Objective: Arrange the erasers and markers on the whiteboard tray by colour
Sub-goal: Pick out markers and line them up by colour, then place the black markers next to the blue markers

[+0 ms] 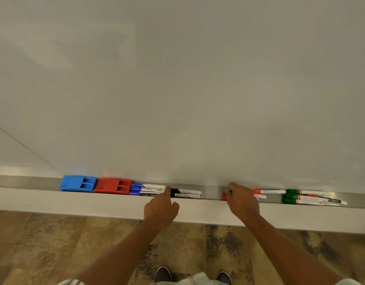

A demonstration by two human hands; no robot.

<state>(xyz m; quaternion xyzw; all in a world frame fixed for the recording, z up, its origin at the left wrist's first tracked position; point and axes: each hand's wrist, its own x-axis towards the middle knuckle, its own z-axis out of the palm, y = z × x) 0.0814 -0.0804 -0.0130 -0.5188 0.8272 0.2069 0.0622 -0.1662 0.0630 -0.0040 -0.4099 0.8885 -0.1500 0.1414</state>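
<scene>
**Whiteboard tray with erasers and markers grouped along its length**

Whiteboard tray [210, 191], a metal channel at the foot of the whiteboard [177, 89], seen from above. From the left lie the blue eraser [78, 183] and, touching its right end, the red eraser [113, 186]. Just beside the red eraser are the blue markers [145, 189], stacked lengthwise, and next to them the black markers [185, 193], caps to the left. Further right, past a bare stretch of tray, lie the red markers [267, 191], then the green markers [301, 197] near the right end; a dark pen-like item [329, 199] lies across the green group.

Left hand [160, 210]: index finger extended, its tip at the junction of the blue and black markers; the other fingers are curled, and nothing is gripped. Right hand [242, 202]: fingers closed around the left end of a red marker [224, 197], whose red cap shows at the knuckles; the rest of its barrel is mostly hidden by the hand.

A white ledge [74, 202] runs in front of the tray. Below it are patterned carpet [43, 243] and the person's dark shoes [163, 273].
</scene>
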